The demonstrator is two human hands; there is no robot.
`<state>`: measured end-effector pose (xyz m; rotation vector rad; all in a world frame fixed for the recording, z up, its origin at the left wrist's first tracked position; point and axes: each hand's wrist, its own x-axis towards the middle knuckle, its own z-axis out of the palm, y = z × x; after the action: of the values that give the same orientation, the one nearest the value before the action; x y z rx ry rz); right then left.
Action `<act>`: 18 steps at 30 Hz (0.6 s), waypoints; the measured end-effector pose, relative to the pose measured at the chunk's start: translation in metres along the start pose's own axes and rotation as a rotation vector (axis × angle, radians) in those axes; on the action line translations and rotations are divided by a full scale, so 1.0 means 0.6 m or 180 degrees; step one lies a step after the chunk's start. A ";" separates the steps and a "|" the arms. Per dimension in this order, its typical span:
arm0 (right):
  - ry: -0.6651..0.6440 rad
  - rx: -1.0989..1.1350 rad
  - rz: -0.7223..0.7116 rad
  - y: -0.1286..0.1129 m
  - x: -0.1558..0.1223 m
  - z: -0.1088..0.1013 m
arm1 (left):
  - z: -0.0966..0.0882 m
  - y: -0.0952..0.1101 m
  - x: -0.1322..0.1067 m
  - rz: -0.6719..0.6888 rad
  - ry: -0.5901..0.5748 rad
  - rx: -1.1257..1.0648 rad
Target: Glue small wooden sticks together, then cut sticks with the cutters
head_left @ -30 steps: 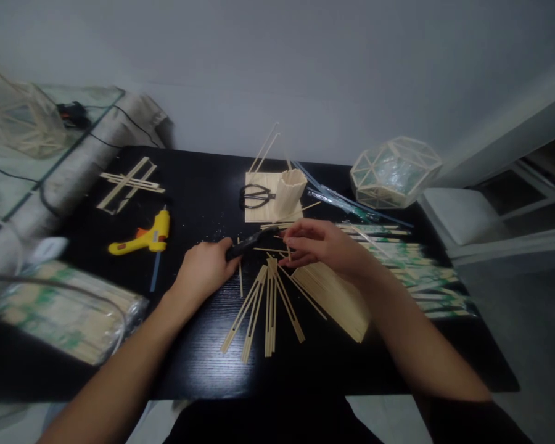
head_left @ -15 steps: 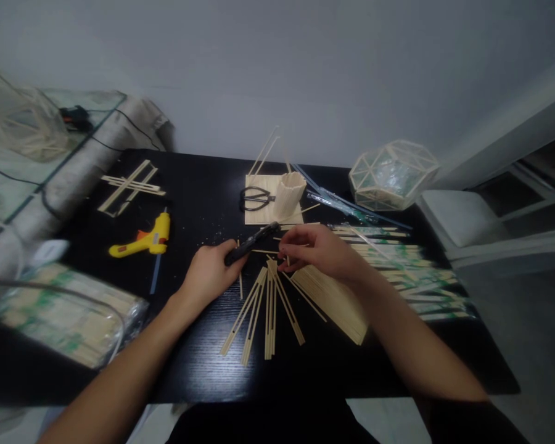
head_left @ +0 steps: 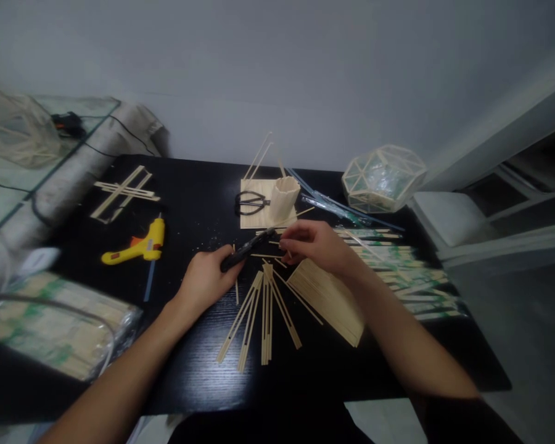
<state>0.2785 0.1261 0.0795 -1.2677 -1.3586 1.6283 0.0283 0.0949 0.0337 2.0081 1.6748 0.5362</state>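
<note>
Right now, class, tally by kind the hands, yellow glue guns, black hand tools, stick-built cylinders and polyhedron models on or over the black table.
Left hand and right hand: 2
Yellow glue gun: 1
Held black tool and loop-handled black scissors: 2
Stick-built cylinder: 1
Polyhedron model: 1
Total: 7

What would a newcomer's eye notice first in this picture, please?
Probably the bright yellow glue gun, lying on the black table at the left. Next, perhaps, the faceted see-through object at the back right. In the middle, the left hand holds a black tool, with the right hand near its far end, above fanned wooden strips.
</note>
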 end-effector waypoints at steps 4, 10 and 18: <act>0.0185 -0.0034 -0.0126 -0.001 0.007 -0.015 | -0.001 0.000 0.000 -0.0024 -0.0032 0.0037; 0.0520 -0.0048 -0.0279 -0.003 0.013 -0.038 | 0.001 -0.002 0.003 -0.0044 -0.0017 0.0051; 0.1292 -0.0136 -0.0340 -0.014 0.021 -0.083 | 0.001 -0.002 0.003 -0.0093 -0.0009 0.0041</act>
<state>0.3208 0.1560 0.0848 -1.4311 -1.1881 1.1935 0.0280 0.0967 0.0324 1.9895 1.7073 0.5133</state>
